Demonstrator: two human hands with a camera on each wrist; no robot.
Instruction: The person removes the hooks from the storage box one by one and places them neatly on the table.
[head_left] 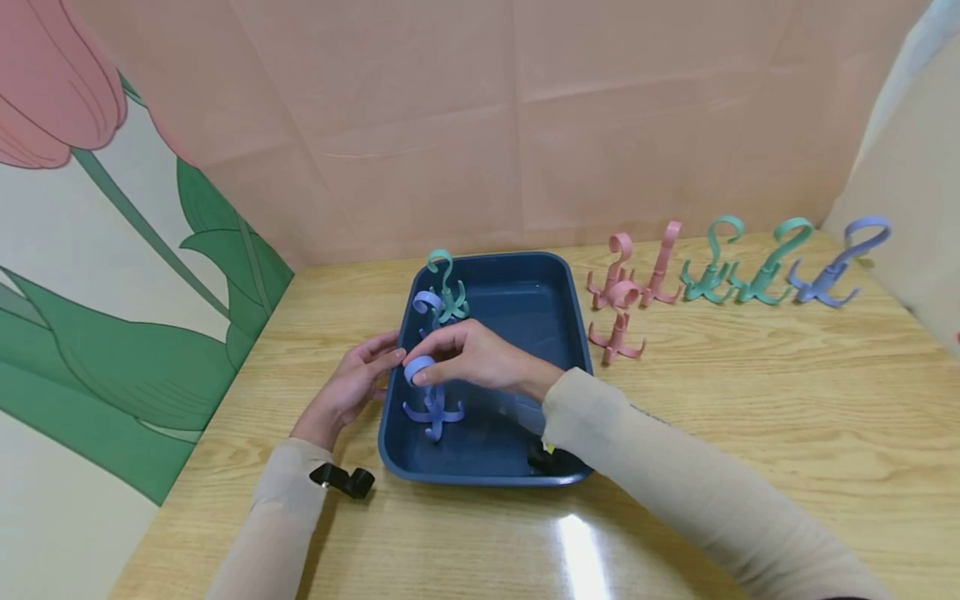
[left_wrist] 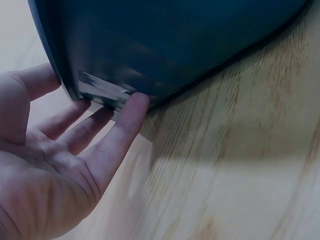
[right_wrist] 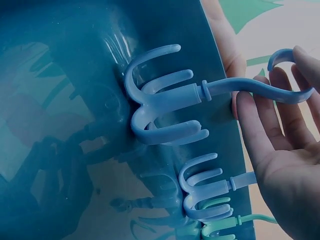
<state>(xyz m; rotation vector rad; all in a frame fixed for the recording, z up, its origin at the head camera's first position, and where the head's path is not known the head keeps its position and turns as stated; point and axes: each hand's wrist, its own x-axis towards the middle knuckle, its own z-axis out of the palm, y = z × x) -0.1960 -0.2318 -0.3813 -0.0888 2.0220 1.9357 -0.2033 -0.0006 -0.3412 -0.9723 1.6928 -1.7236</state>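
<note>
a: what are the fingers doing?

b: the right hand [head_left: 483, 357] is pinching the curled top of a blue hook [right_wrist: 175, 98]. the left hand [head_left: 351, 387], its fingers lying apart, is touching the outer wall of the tray [head_left: 487, 481].

a: where's that hook?

b: it's standing roughly upright inside the tray, near the left wall, prongs curling upward.

a: and beyond?

b: a second blue hook [right_wrist: 207, 191] and a green hook [head_left: 453, 307] are standing farther along that wall; more hooks [head_left: 763, 279] are standing on the table [head_left: 750, 417], to the right.

a: any advice?

b: i'd be holding the base level, clearing the neighbour's prongs, and steadying the tray.
</note>
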